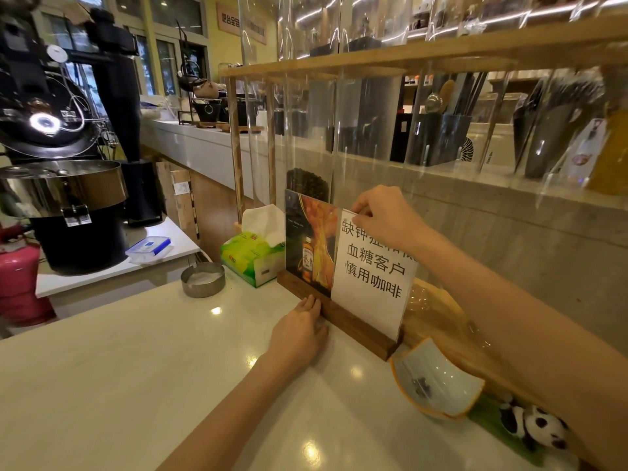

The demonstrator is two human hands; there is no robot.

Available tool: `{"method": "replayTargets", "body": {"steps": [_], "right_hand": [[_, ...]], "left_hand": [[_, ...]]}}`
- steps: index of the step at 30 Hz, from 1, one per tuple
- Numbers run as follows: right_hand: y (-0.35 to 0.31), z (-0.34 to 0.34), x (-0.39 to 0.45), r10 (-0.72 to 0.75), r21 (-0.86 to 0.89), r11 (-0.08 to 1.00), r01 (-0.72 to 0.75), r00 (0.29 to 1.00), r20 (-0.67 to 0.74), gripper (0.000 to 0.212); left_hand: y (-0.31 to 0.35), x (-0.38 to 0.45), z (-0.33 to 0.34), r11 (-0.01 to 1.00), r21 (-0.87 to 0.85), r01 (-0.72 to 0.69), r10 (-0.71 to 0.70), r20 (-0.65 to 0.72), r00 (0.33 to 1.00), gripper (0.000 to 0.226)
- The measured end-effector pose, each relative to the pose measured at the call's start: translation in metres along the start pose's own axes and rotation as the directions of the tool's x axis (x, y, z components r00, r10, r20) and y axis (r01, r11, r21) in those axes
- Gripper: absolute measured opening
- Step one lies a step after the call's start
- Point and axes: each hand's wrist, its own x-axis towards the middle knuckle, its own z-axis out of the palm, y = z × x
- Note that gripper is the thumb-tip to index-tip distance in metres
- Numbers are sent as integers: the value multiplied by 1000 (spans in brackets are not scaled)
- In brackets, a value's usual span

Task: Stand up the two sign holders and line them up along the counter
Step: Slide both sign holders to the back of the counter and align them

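Two sign holders stand upright on the white counter [136, 368], one behind the other, on dark wooden bases [356, 326]. The nearer sign holder [372, 283] shows a white sheet with black Chinese characters. The farther sign holder [311, 246] shows a dark and orange drink poster. My right hand [382, 217] pinches the top left corner of the white sign. My left hand [299, 331] rests on the counter with its fingertips against the wooden base.
A green tissue box [249, 256] and a metal ashtray [203, 278] sit to the left of the signs. A white and orange dish [436, 379] and a panda toy [537, 428] lie at the right. Clear tubes with coffee beans [307, 183] rise behind.
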Motion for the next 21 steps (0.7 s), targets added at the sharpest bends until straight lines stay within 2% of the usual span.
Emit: {"method": "replayTargets", "body": {"steps": [7, 10, 12, 15, 21], "right_hand": [[-2, -1, 0, 18, -6, 1000, -18, 1000, 21, 20], [-2, -6, 6, 42, 3, 999, -42, 996, 79, 19], [-5, -7, 16, 58, 11, 998, -59, 993, 104, 26], [-10, -1, 34, 66, 17, 998, -68, 992, 110, 36], [-16, 17, 52, 73, 4, 997, -75, 983, 171, 33]], "left_hand": [[3, 0, -4, 1000, 8, 1, -1, 7, 1000, 56], [7, 3, -7, 1000, -22, 5, -6, -33, 999, 46], [9, 5, -9, 998, -62, 1, -5, -70, 998, 39], [8, 9, -10, 993, -112, 29, -35, -52, 998, 44], [-9, 18, -13, 991, -105, 85, -83, 29, 996, 56]]}}
